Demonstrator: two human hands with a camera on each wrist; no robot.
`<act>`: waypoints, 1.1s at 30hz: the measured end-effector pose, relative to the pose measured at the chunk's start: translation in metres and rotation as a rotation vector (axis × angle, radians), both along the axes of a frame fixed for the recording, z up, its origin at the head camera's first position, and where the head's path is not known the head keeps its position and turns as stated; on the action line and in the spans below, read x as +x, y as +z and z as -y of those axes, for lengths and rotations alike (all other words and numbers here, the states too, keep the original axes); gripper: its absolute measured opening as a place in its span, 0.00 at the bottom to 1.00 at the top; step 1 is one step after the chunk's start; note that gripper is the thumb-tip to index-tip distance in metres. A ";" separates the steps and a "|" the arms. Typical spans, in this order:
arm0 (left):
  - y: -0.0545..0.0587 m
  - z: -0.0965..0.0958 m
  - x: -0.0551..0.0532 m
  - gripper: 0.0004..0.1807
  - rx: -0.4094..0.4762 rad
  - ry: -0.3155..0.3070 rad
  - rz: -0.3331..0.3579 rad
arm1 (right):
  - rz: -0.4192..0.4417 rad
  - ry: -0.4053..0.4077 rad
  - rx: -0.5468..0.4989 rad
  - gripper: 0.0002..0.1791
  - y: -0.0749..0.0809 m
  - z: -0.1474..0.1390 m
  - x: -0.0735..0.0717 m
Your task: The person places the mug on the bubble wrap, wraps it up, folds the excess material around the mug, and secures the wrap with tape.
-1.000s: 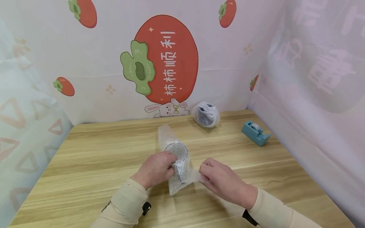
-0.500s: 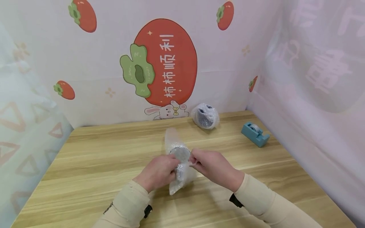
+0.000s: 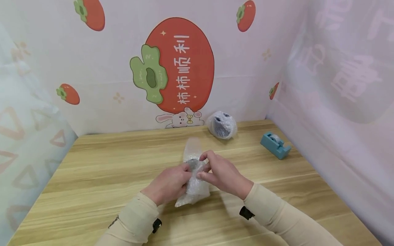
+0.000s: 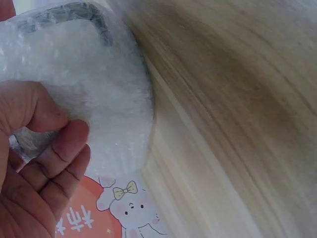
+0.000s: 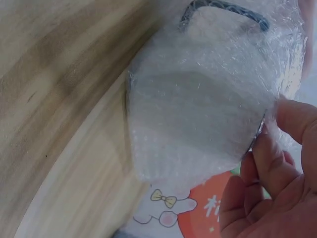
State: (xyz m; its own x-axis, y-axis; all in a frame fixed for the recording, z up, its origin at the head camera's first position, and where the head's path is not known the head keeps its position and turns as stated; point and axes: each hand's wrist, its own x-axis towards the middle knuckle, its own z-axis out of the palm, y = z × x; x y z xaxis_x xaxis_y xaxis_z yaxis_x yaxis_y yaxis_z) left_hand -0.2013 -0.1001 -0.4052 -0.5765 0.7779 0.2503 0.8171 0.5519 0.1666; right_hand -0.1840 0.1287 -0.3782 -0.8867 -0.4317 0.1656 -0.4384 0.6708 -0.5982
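Observation:
A mug (image 3: 192, 164) with a dark-edged loop handle (image 5: 223, 7) lies under clear bubble wrap (image 3: 196, 187), seen in all views. From the left, my left hand (image 3: 170, 182) pinches the wrap at the mug's rim, thumb against fingertips in the left wrist view. Opposite it, my right hand (image 3: 224, 173) pinches wrap between thumb and fingers against the mug's edge, the other fingers loosely bent. A strip of the wrap stretches away behind the mug, and a loose corner sticks out toward me. The wrap blurs most of the mug's surface.
Toward the back of the wooden table (image 3: 117, 160) sits another bubble-wrapped bundle (image 3: 222, 125), dark inside. A teal tape dispenser (image 3: 275, 145) stands near the right edge. Printed cloth (image 3: 240, 68) hangs behind and along both sides.
My right hand has drawn the wrap's near flap from the right up over the mug's opening, moving left and away from me. My left hand has stayed at the rim.

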 end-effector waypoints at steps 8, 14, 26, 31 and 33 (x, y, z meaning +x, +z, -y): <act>-0.001 0.003 -0.001 0.06 0.014 0.017 -0.001 | -0.071 -0.095 0.104 0.14 0.000 0.008 0.000; -0.003 0.008 0.007 0.19 0.036 0.068 -0.041 | -0.131 -0.041 0.149 0.07 0.001 0.010 0.001; 0.012 -0.010 0.052 0.26 0.184 0.060 -0.494 | -0.305 -0.049 0.169 0.04 -0.011 0.006 0.004; 0.005 -0.019 0.058 0.33 0.071 0.115 -0.615 | -0.364 -0.031 0.158 0.02 -0.019 0.004 0.006; 0.003 -0.023 0.057 0.29 0.072 0.136 -0.668 | -0.384 -0.017 0.156 0.03 -0.022 0.003 0.007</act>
